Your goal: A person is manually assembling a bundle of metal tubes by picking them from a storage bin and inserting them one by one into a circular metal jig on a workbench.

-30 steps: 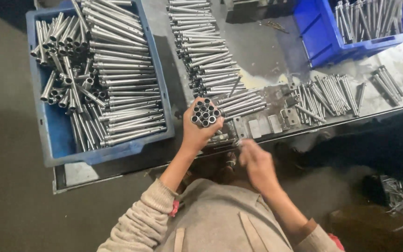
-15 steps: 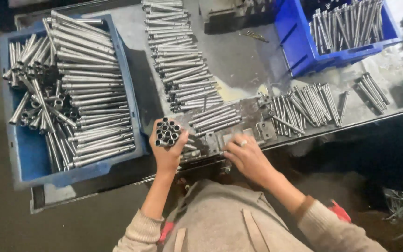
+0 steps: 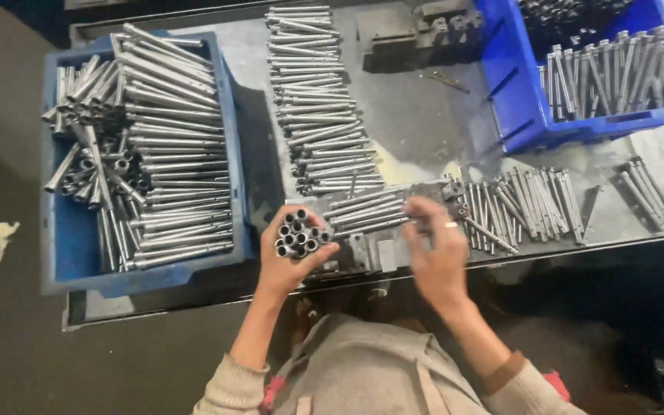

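My left hand (image 3: 290, 265) grips a bundle of short metal tubes (image 3: 300, 234), held upright so their open ends face the camera. My right hand (image 3: 433, 246), with a ring on one finger, reaches over the bench edge with fingers spread, touching the near end of a row of metal tubes (image 3: 366, 209) lying beside a small metal fixture (image 3: 374, 250). Whether its fingers pinch a tube is hidden.
A blue bin (image 3: 63, 238) at the left holds several long tubes. A long pile of tubes (image 3: 313, 92) runs up the bench middle. More rods (image 3: 532, 204) lie at the right, below a second blue bin (image 3: 528, 123) with rods. A metal block (image 3: 416, 34) stands at the back.
My right hand has come up from below the bench edge onto the tube row. The left hand keeps holding the bundle, and the view has shifted slightly.
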